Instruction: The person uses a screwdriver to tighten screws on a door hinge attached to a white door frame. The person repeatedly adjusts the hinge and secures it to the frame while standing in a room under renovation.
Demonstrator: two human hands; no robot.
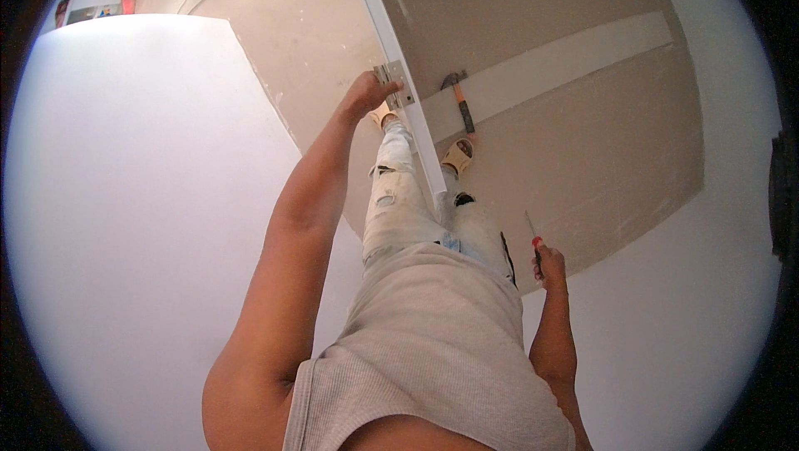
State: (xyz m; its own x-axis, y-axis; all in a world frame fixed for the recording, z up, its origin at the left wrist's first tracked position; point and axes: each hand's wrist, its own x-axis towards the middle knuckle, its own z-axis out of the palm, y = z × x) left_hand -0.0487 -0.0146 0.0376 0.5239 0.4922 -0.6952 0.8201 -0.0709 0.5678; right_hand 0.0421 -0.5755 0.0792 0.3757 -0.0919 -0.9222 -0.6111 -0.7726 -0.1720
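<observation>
On the white door panel's (426, 145) narrow edge sits the metal hinge (406, 92), w/ L hand (366, 95) pinching it, a digit laid over the plate. Off to the R, well apart, R hand (551, 266) has fingers curled round the screwdriver (538, 244), shaft pointing away from the body. Btwn door & R wall, an orange/blk-handled hammer (464, 106) lies on the floor's pale strip (574, 53), nr a beige shoe (457, 156).

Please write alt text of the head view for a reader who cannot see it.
A person's left hand holds a metal hinge at the white edge of a door, while the right hand holds a screwdriver. A hammer lies on the floor ahead.
</observation>
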